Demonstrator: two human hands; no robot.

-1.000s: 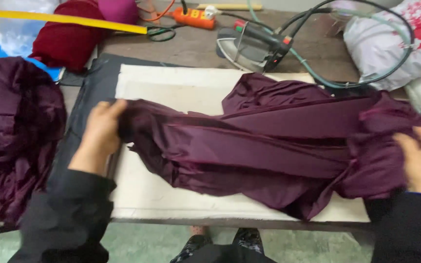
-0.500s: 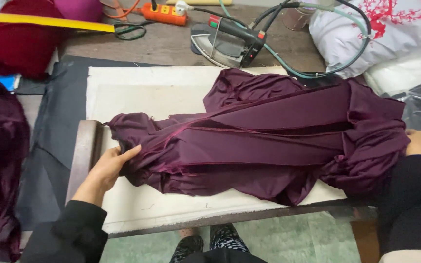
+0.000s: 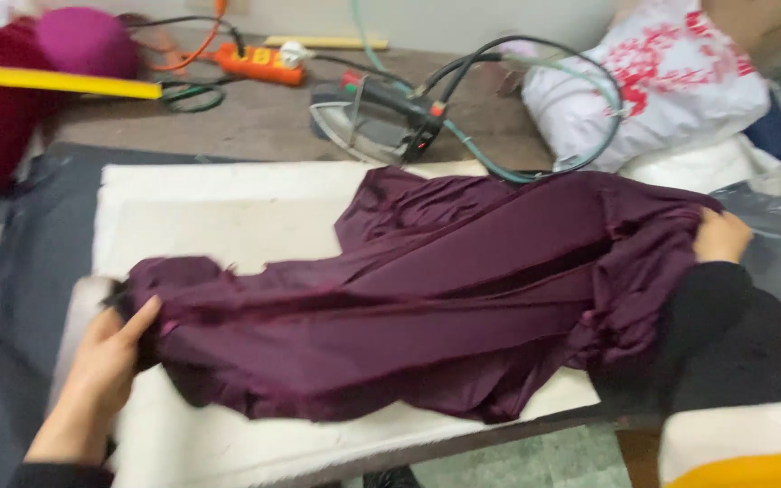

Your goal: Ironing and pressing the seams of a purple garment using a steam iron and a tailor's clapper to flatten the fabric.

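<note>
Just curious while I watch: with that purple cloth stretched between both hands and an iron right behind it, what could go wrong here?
The iron sits close behind the purple cloth; a tug backward might drag fabric against it. Its looping cables lie by the cloth's back edge and could snag. The front edge hangs over the white pad, so it may slide off if the left hand or right hand lets go.

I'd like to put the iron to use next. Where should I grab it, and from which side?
Take the iron by its dark handle, coming from above: it rests flat on its soleplate behind the purple fabric, handle uppermost. Mind the hoses looping off its right end.
</note>
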